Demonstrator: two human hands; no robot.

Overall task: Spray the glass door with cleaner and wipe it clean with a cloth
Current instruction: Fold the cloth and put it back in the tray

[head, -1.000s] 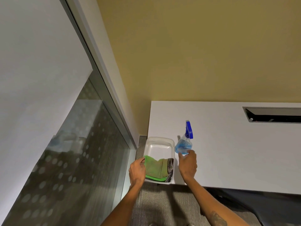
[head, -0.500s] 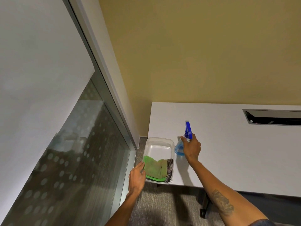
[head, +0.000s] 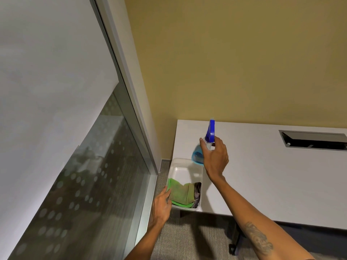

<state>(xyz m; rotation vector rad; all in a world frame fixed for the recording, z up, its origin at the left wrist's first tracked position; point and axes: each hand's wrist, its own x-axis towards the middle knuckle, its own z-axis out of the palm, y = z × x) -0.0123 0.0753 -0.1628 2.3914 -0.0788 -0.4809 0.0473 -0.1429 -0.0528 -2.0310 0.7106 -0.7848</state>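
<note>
Head view shows the right hand (head: 216,158) clenched around the neck of the blue spray bottle (head: 203,147), lifted above the white table's (head: 272,175) left edge. At that table's front-left corner, the left hand (head: 161,207), fingers loosely spread, touches the green cloth (head: 180,193) in the clear tub (head: 185,167), beside the glass door (head: 90,175).

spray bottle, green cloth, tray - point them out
spray bottle (head: 210,132), head view, blue trigger head
green cloth (head: 179,193), head view, middle of the fold
tray (head: 181,170), head view, bare white floor
</note>
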